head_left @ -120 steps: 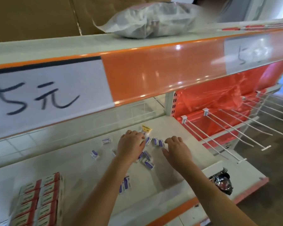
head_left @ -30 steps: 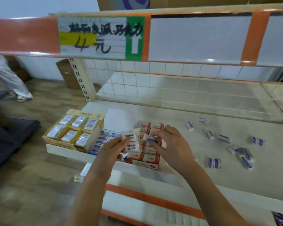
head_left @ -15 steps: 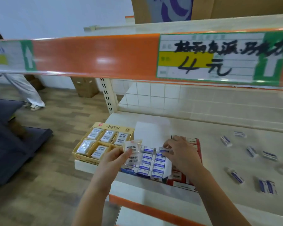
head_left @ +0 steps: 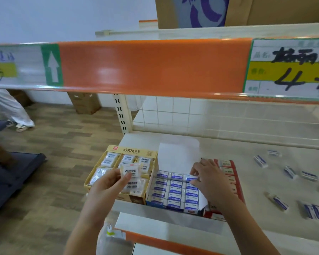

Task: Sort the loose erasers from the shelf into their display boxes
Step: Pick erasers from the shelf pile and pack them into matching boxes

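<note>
My left hand (head_left: pixel 107 186) pinches a clear-wrapped white eraser (head_left: pixel 130 170) above the yellow display box (head_left: pixel 131 149), which holds several wrapped white erasers. My right hand (head_left: pixel 208 178) pinches a blue-and-white eraser (head_left: pixel 191 178) at the back row of the blue display box (head_left: pixel 156 202), packed with several of the same kind. The box's white lid (head_left: pixel 175 157) stands up behind it. Several loose blue-and-white erasers (head_left: pixel 261 161) lie scattered on the cream shelf (head_left: pixel 265 225) to the right.
A red display box (head_left: pixel 228 170) sits right of the blue one, partly under my right arm. The orange price rail (head_left: pixel 155 65) of the upper shelf hangs overhead. A person's legs (head_left: pixel 11 109) and a cardboard box (head_left: pixel 85 103) are on the wooden floor at left.
My view swung left from the scattered erasers to the display boxes. My left hand carried the wrapped eraser over the yellow box; my right hand brought a blue eraser down to the blue box.
</note>
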